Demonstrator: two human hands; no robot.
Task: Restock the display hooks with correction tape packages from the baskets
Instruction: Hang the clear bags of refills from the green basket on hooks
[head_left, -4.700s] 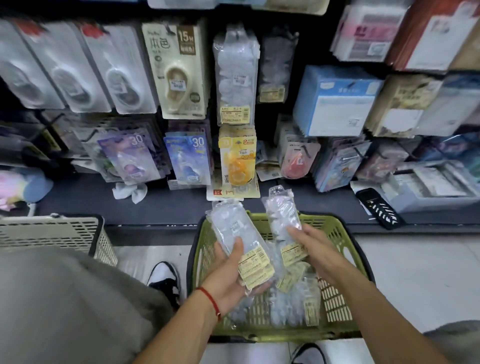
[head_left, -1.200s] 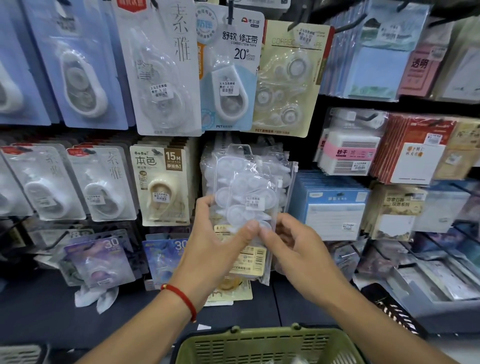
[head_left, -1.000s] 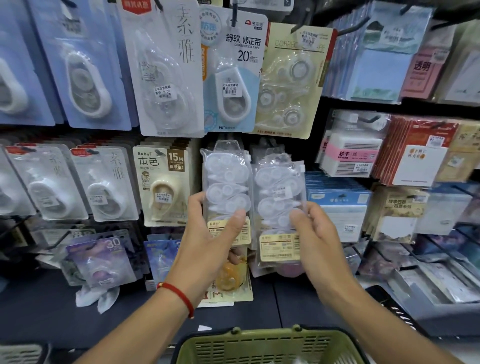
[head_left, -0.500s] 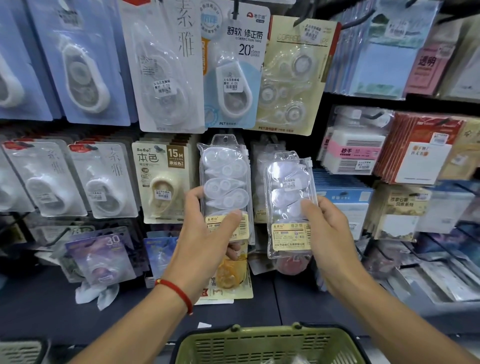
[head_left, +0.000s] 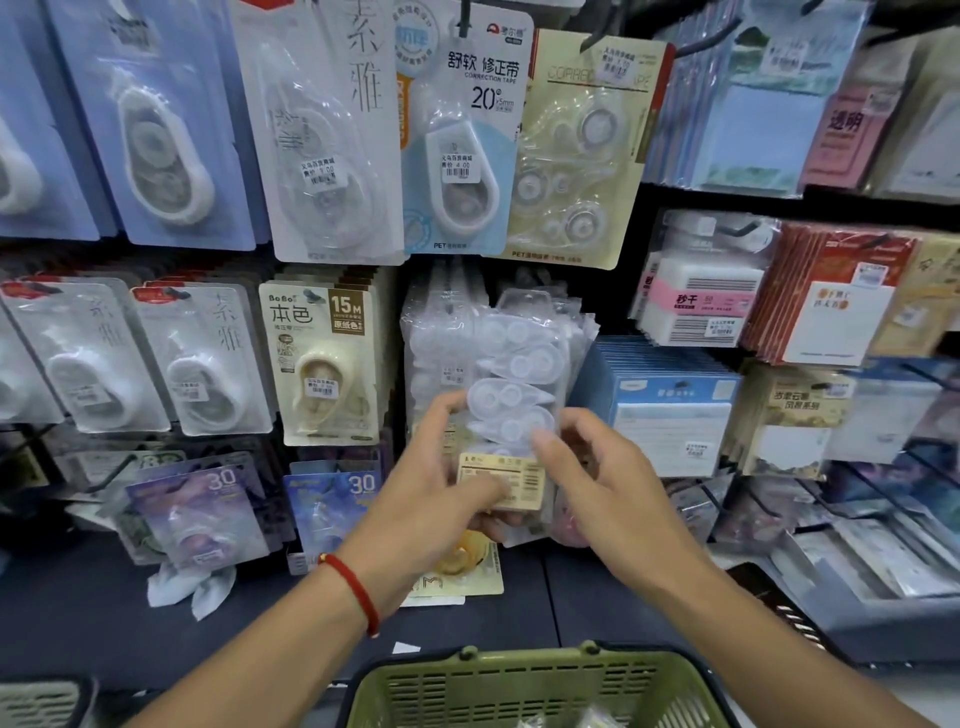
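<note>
My left hand (head_left: 441, 499) and right hand (head_left: 608, 499) grip one clear correction tape package (head_left: 511, 415), upright, long axis vertical, label lowest, before the hanging packs (head_left: 441, 338) above a dark shelf (head_left: 623, 597).

Single head view, close, facing display wall (head_left: 332, 364) slightly downward; edges probably distorted.

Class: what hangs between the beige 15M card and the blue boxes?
In the head view, clear correction tape packs hang between the 15M card and blue boxes; both hands, left and right, hold the front pack.
</note>
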